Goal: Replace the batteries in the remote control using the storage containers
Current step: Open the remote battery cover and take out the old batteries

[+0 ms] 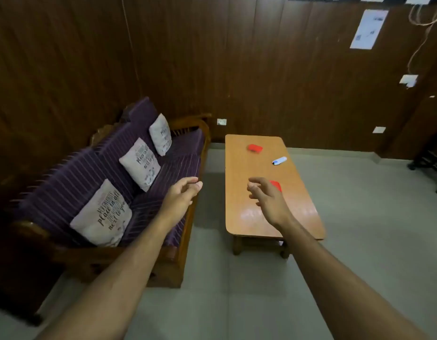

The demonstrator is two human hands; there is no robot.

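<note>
A white remote control (279,160) with a dark end lies near the right edge of a low wooden table (239,192). One red container (255,148) sits toward the table's far end. A second red container (276,185) sits nearer, partly hidden behind my right hand (267,200). That hand is stretched out in front of the table with loosely curled fingers and holds nothing. My left hand (180,196) reaches forward over the sofa's edge, fingers relaxed and apart, with nothing in it. Both hands are some way short of the objects.
A purple striped sofa (129,182) with three printed cushions stands left of the table, with a narrow strip of tiled floor (237,290) between them. Wood-panelled walls close the back. A dark chair base (430,165) stands at the far right.
</note>
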